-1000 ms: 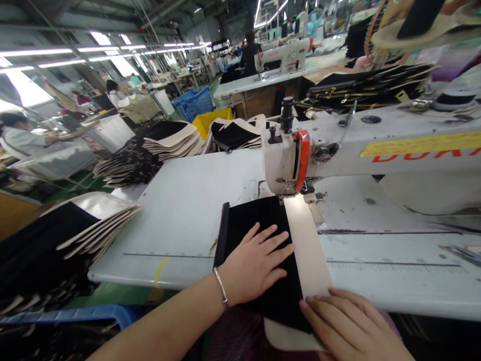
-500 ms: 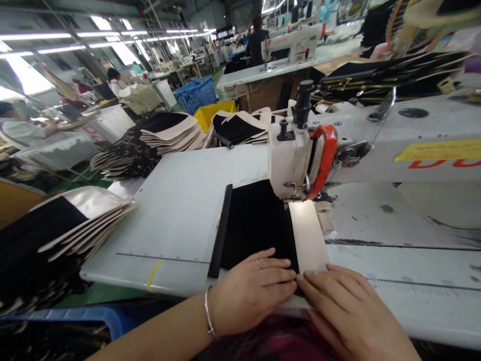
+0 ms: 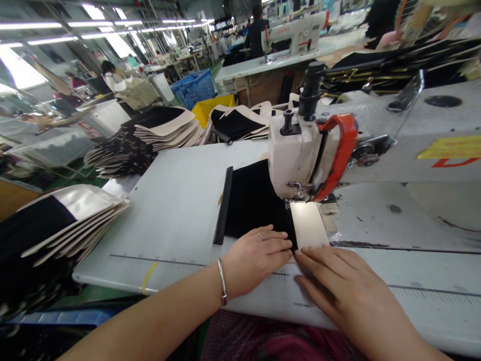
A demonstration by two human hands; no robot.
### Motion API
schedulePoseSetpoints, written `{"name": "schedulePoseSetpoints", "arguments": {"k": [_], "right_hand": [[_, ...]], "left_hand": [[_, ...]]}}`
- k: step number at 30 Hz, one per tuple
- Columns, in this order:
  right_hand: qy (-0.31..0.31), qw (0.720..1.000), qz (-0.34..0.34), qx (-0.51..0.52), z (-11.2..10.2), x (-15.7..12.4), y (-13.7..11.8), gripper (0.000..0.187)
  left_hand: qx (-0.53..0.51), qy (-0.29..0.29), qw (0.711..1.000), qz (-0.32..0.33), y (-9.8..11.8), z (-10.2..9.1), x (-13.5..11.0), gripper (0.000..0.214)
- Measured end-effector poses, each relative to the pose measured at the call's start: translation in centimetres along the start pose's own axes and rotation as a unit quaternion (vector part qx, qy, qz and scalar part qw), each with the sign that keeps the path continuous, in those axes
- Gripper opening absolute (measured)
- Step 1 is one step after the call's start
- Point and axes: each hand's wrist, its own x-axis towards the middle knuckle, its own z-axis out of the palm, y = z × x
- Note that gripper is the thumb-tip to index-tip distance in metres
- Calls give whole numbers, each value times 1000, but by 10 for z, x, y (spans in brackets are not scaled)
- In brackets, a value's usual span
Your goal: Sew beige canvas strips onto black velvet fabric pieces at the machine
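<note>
A black fabric panel (image 3: 251,200) with a cream strip (image 3: 308,223) along its right side lies on the sewing table. Its seam between black and cream runs under the presser foot (image 3: 288,204) of the sewing machine (image 3: 293,155). A dark band with a small gold-coloured metal piece edges the panel's left side. My left hand (image 3: 259,258) lies flat on the near edge of the black fabric, fingers stretched out. Beside it, my right hand (image 3: 338,281) rests with extended fingers on the near end of the cream strip. The fingertips of both hands almost meet at the seam.
Stacks of black and cream panels (image 3: 78,215) hang over the table's left edge, with more panels (image 3: 165,125) behind. A blue bin (image 3: 67,317) sits below at left. Farther back are a yellow crate (image 3: 214,108), a blue basket (image 3: 193,87) and another sewing machine (image 3: 296,32).
The panel has moved away from me, farther under the machine head. Both hands have gone forward with it, still flat on its near edge. The camera view has shifted slightly.
</note>
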Motion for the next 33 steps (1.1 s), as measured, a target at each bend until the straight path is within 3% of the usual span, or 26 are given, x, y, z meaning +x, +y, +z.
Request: {"name": "schedulePoseSetpoints", "arguments": {"k": [13,20,33], "right_hand": [[-40,999,6,-29,4,38,25,36],[-65,995,17,-68,8,57,37,40],[-65,996,53,-21,19,64,43,43]], "left_hand": [[10,-16,1000,-22,-43,3,28,27],[4,21,998,-55,-62,8,43,22],[-6,29,995,-97,-68,12,49,22]]}}
